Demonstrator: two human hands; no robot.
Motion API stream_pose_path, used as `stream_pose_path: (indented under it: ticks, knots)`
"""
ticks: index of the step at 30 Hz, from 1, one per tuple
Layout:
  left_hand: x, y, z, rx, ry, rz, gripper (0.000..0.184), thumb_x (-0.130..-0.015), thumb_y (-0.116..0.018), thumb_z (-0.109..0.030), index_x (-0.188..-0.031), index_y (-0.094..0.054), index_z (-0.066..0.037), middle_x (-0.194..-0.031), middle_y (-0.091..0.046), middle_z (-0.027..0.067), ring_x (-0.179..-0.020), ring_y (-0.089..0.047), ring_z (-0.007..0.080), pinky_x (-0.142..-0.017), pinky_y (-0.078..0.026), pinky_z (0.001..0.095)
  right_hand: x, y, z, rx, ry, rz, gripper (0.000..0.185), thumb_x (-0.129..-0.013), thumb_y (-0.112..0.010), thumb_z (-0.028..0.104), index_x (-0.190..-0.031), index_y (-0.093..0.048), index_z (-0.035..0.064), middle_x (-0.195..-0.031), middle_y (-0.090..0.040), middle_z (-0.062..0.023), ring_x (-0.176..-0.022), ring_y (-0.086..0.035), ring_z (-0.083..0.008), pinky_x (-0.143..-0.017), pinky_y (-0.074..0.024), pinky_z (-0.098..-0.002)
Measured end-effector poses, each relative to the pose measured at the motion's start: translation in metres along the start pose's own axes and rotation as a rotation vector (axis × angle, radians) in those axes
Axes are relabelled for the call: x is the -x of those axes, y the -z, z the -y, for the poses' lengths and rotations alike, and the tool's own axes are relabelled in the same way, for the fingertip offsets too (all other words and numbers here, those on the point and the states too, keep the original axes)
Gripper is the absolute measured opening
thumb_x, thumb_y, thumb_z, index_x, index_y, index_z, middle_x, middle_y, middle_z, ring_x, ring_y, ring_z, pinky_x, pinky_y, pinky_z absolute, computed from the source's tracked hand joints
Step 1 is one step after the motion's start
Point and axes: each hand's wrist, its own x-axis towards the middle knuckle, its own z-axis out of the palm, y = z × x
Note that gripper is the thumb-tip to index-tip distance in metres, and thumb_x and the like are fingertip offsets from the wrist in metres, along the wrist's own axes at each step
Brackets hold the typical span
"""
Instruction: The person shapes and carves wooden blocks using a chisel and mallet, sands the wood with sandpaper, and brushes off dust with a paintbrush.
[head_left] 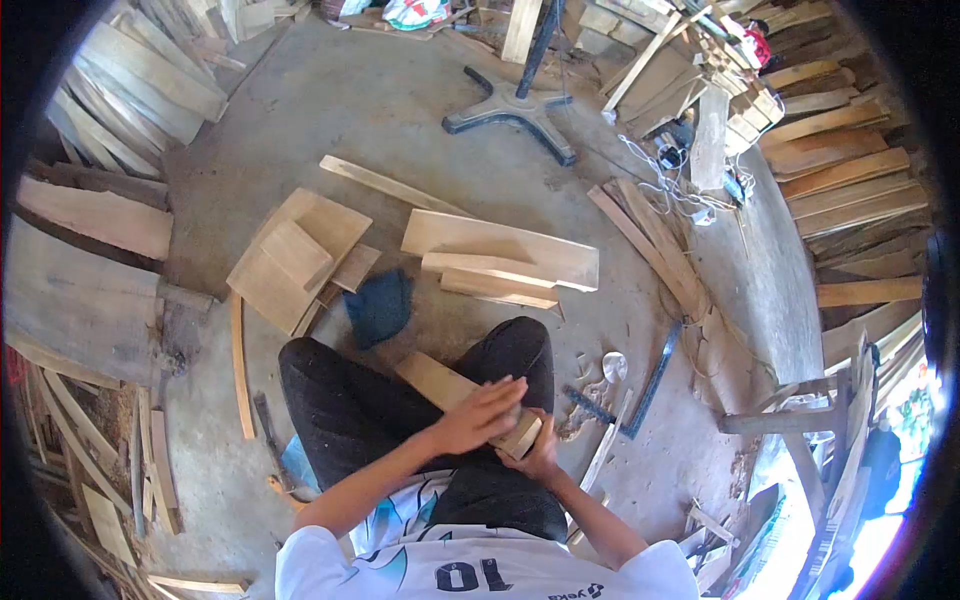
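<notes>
A long wooden block [437,383] lies slantwise across my lap, its near end between my hands. My right hand [532,450] is closed around that near end, with the thumb at its edge. Over the upper face of the block, my left hand [478,415] lies with its fingers stretched out and close together. Whether anything thin is under the left palm is hidden. A dark blue cloth or sheet [378,308] is on the floor just beyond my knees.
Cut boards [500,243] and stacked wood pieces [300,250] lie in front of me. To the right are a dark metal square [655,380] and a small round shiny object [614,367]. A metal stand base [515,108] is farther off. Planks [850,160] line both sides.
</notes>
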Motion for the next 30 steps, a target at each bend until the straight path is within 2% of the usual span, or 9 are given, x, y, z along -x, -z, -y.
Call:
stream_pose_path:
  ticks: [6, 8, 12, 15, 16, 18, 21, 26, 30]
  knots:
    - [0.025, -0.004, 0.163, -0.493, 0.406, -0.126, 0.050, -0.105, -0.035, -0.033, -0.143, -0.041, 0.000, -0.155, -0.032, 0.0222, -0.142, -0.032, 0.0405, -0.117, -0.025, 0.0486, -0.002, 0.001, 0.006, 0.023, 0.109, -0.016, 0.091, -0.062, -0.092, 0.033, -0.124, -0.034, 0.0009, -0.115, -0.058, -0.0200, -0.102, -0.064, -0.0361, -0.085, -0.0537, -0.0445]
    - [0.005, 0.008, 0.129, -0.152, 0.498, -0.077, 0.053, -0.105, -0.036, -0.034, -0.146, -0.038, 0.000, -0.155, -0.031, 0.0234, -0.143, -0.030, 0.0415, -0.118, -0.024, 0.0496, -0.001, -0.003, 0.003, 0.017, 0.092, -0.054, 0.090, -0.062, -0.093, 0.032, -0.124, -0.034, 0.0010, -0.116, -0.058, -0.0197, -0.102, -0.064, -0.0361, -0.085, -0.0535, -0.0443]
    - [0.000, 0.001, -0.011, -0.035, 0.055, -0.005, 0.064, -0.105, -0.037, -0.038, -0.155, -0.021, -0.003, -0.160, -0.020, 0.0222, -0.149, -0.021, 0.0342, -0.120, -0.019, 0.0467, 0.000, -0.003, -0.003, -0.005, 0.113, -0.034, 0.090, -0.062, -0.093, 0.032, -0.124, -0.034, 0.0013, -0.116, -0.057, -0.0195, -0.103, -0.063, -0.0363, -0.085, -0.0532, -0.0436]
    - [0.015, -0.016, 0.100, -0.257, 0.079, -0.175, 0.059, -0.105, -0.036, -0.036, -0.153, -0.027, -0.003, -0.160, -0.023, 0.0210, -0.147, -0.023, 0.0381, -0.119, -0.023, 0.0494, -0.003, -0.001, -0.002, -0.026, 0.116, -0.026, 0.090, -0.062, -0.092, 0.032, -0.124, -0.034, 0.0015, -0.116, -0.057, -0.0196, -0.103, -0.063, -0.0369, -0.086, -0.0528, -0.0438]
    - [0.003, 0.013, 0.094, -0.367, 0.465, -0.074, 0.054, -0.104, -0.036, -0.033, -0.145, -0.037, 0.002, -0.156, -0.028, 0.0244, -0.143, -0.030, 0.0409, -0.116, -0.030, 0.0502, -0.001, -0.001, -0.002, -0.014, 0.096, -0.014, 0.089, -0.063, -0.092, 0.032, -0.124, -0.034, 0.0014, -0.116, -0.057, -0.0197, -0.103, -0.062, -0.0369, -0.086, -0.0523, -0.0444]
    - [0.024, -0.007, 0.200, -0.546, 0.482, -0.191, 0.049, -0.102, -0.038, -0.030, -0.135, -0.044, 0.006, -0.152, -0.032, 0.0288, -0.138, -0.038, 0.0439, -0.112, -0.035, 0.0498, -0.002, 0.002, 0.000, 0.010, 0.090, 0.008, 0.089, -0.063, -0.092, 0.032, -0.123, -0.034, 0.0013, -0.117, -0.056, -0.0197, -0.104, -0.062, -0.0370, -0.087, -0.0519, -0.0451]
    - [-0.009, 0.004, 0.103, -0.216, 0.595, -0.016, 0.062, -0.103, -0.039, -0.034, -0.152, -0.024, 0.001, -0.158, -0.024, 0.0244, -0.146, -0.020, 0.0444, -0.120, -0.018, 0.0506, 0.000, 0.001, 0.002, 0.007, 0.031, 0.001, 0.090, -0.063, -0.091, 0.032, -0.124, -0.033, 0.0012, -0.117, -0.056, -0.0195, -0.106, -0.061, -0.0364, -0.089, -0.0509, -0.0458]
    - [0.013, -0.009, 0.012, -0.101, 0.003, 0.060, 0.064, -0.106, -0.031, -0.038, -0.156, -0.014, 0.000, -0.163, -0.012, 0.0199, -0.151, -0.013, 0.0321, -0.122, -0.012, 0.0432, 0.001, 0.000, -0.003, 0.054, 0.069, 0.023, 0.092, -0.063, -0.092, 0.034, -0.125, -0.033, 0.0012, -0.117, -0.056, -0.0194, -0.105, -0.062, -0.0363, -0.088, -0.0517, -0.0453]
    - [0.031, -0.006, 0.130, -0.271, 0.532, -0.400, 0.053, -0.098, -0.043, -0.024, -0.143, -0.039, 0.004, -0.145, -0.039, 0.0328, -0.137, -0.037, 0.0443, -0.116, -0.027, 0.0489, -0.001, 0.000, -0.003, 0.017, 0.057, 0.012, 0.092, -0.062, -0.092, 0.035, -0.126, -0.033, 0.0013, -0.117, -0.057, -0.0193, -0.105, -0.062, -0.0368, -0.088, -0.0523, -0.0447]
